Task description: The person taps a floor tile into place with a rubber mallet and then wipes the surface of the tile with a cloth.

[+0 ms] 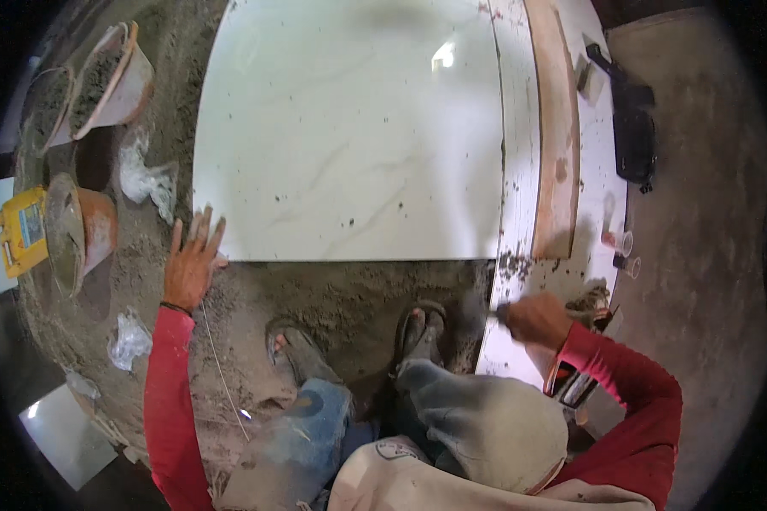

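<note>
A large glossy white tile point(341, 153) with faint veins and scattered dark crumbs lies flat before me. My left hand point(194, 262) rests at its near left corner, fingers spread, holding nothing. Close to the tile's near right corner, my right hand point(533, 320) is closed round the dark handle of what looks like a trowel point(501, 312); its blade is smeared by motion. Loose grey mortar point(349, 294) spreads along the tile's near edge, between my hands. A thin pale string point(220, 362) runs from near my left wrist toward me.
Mortar-filled buckets point(132, 89) and a tipped bucket point(102, 226) stand left, beside a yellow case point(24, 232) and crumpled plastic bags point(147, 175). Rightward lie a wooden board point(556, 136), a black bag point(634, 140) and plastic cups point(620, 243). My sandalled feet point(418, 332) stand on the mortar.
</note>
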